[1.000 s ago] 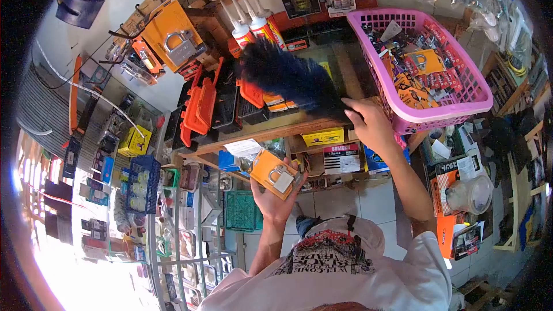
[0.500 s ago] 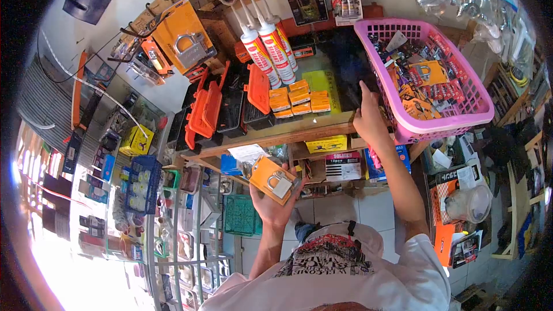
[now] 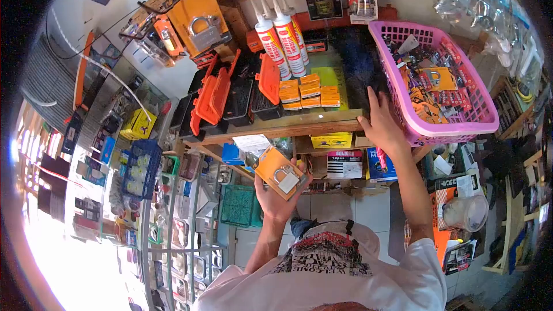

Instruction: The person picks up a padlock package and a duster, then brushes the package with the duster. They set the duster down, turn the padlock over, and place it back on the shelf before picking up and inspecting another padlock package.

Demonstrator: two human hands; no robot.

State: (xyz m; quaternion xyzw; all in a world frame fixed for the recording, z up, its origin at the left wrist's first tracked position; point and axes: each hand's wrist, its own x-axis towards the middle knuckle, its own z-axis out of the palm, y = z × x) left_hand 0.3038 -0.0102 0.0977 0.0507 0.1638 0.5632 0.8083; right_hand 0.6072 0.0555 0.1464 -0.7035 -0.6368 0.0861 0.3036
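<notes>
My left hand (image 3: 277,203) holds an orange card pack with a padlock (image 3: 282,174) in front of my chest, below the bench edge. My right hand (image 3: 381,120) has its fingers spread and rests by the dark bench top (image 3: 360,75), beside the left side of the pink basket (image 3: 440,128); nothing shows in it. The basket holds many small packets and another orange padlock pack (image 3: 439,79). Several small orange boxes (image 3: 310,87) are stacked on the bench, left of my right hand. White-and-red sealant tubes (image 3: 290,46) stand behind them.
Black cases with orange lids (image 3: 212,101) stand at the bench's left. A large orange padlock pack (image 3: 200,22) hangs above them. Under the bench are a yellow box (image 3: 332,140) and other boxes. A green basket (image 3: 239,204) is lower left, and a clear jar (image 3: 465,209) is at right.
The view has shifted slightly. My right hand's fingers have spread a little near the basket's side. My left hand still holds the padlock pack.
</notes>
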